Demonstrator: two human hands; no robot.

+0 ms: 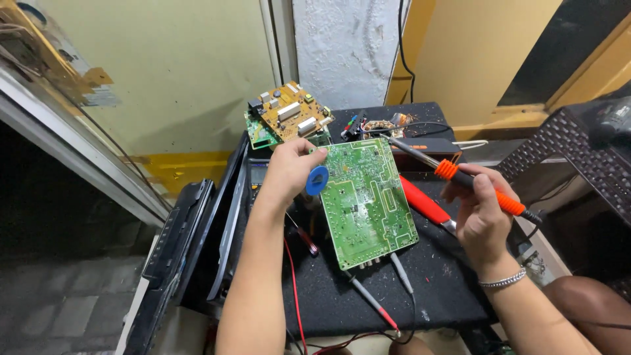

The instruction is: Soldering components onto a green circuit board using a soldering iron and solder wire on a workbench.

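Left hand [287, 172] is up with the forearm stretched forward, fingers pinched shut. Right hand [482, 213] sits lower, wrist bent, fingers curled in a pen-style grip.

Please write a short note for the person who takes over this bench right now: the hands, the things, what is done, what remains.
Left hand: holds the green circuit board tilted above the black mat, with a blue solder spool at its edge.
Right hand: grips the orange soldering iron, tip close to the board's top corner.
Probes and a red tool lie on the mat.
Done: nothing visible to confirm.
Left: no joint is touched yet.
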